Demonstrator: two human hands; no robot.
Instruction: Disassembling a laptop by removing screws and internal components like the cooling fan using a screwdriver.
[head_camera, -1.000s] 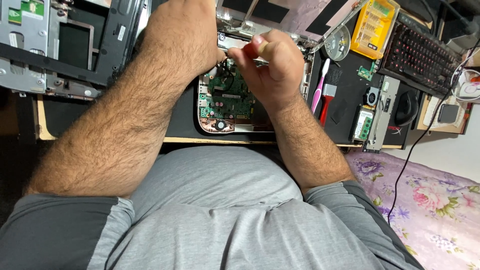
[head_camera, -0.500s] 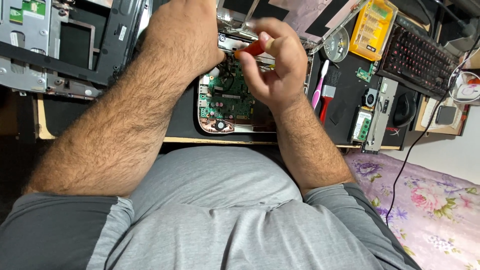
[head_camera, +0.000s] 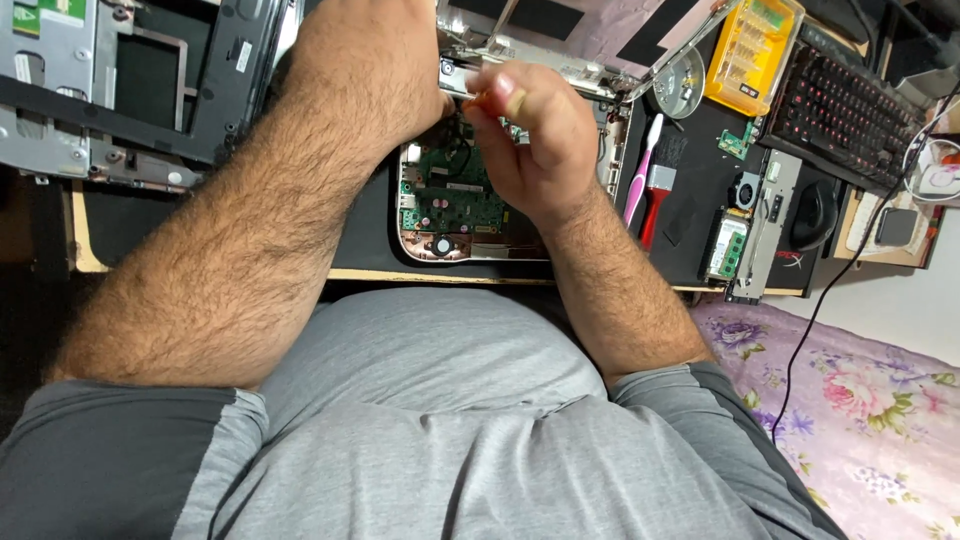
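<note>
- There is just one camera, worn on the person's head.
- It looks straight down over the grey shirt (head_camera: 430, 420) and both arms to the desk (head_camera: 200, 215).
- The hands are close to it, near the top middle.
- The far edge of the desk sits at the top.
- No second view shares anything.

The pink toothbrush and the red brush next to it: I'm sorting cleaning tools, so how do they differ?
The pink toothbrush is slim and long, with a white head end; the red brush is shorter, wider and flat, with a broad dark top. The toothbrush lies slightly slanted, the red brush nearly straight. Both lie side by side on the black mat, right of the green circuit board, untouched by the hands.
</note>
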